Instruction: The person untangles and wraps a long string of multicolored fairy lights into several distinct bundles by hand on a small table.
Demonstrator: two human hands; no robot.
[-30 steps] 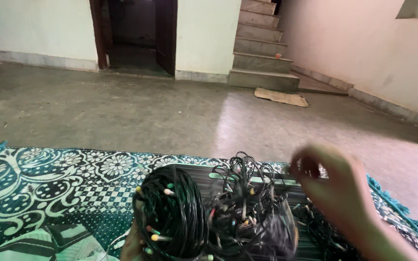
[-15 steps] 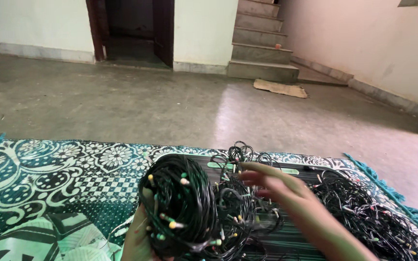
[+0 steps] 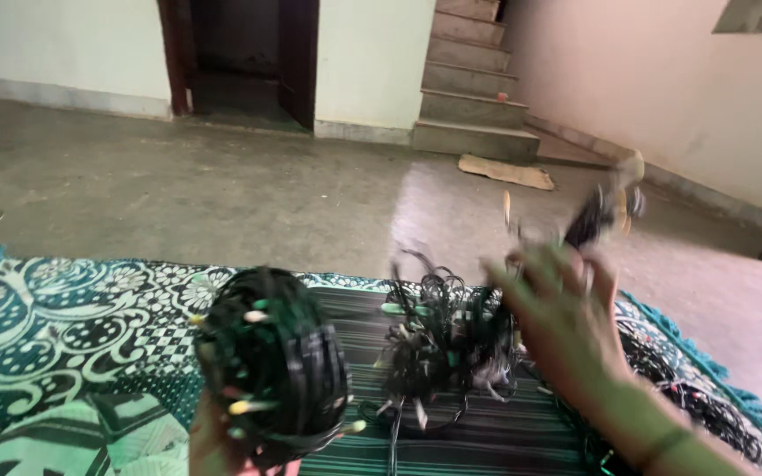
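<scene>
**Coiled light string held over a patterned mat**

A bare concrete floor (image 3: 222,185) is shown, with a doorway (image 3: 240,53) at 11 o'clock, stairs (image 3: 474,88) at 12 o'clock and a scrap of cardboard (image 3: 504,172) at 1 o'clock. The foreground is covered by a green patterned mat (image 3: 63,326).

A wound coil (image 3: 271,366) of black wire with small coloured bulbs is seen at 7 o'clock, held up from below by the left hand (image 3: 222,445); the fingers are mostly hidden behind the coil, so only a closed hold around its lower edge can be inferred. The coil stands on edge, its ring facing roughly toward the camera and slightly to 3 o'clock; its long axis runs near vertical. The bulbs point outward from the windings.

A loose tangle (image 3: 438,348) of the same wire lies just beside the coil at 6 o'clock, and a further heap (image 3: 698,397) is spread at 4 o'clock.

The right hand (image 3: 566,330) is raised at 3 o'clock, blurred, fingers bent around a strand (image 3: 601,211) that is drawn up toward 1 o'clock; the exact pinch cannot be told through the blur.

For good winding, it is judged that the strand should be kept taut and clear of the tangle, each turn laid flat against the last, and bulbs not trapped crosswise.
</scene>
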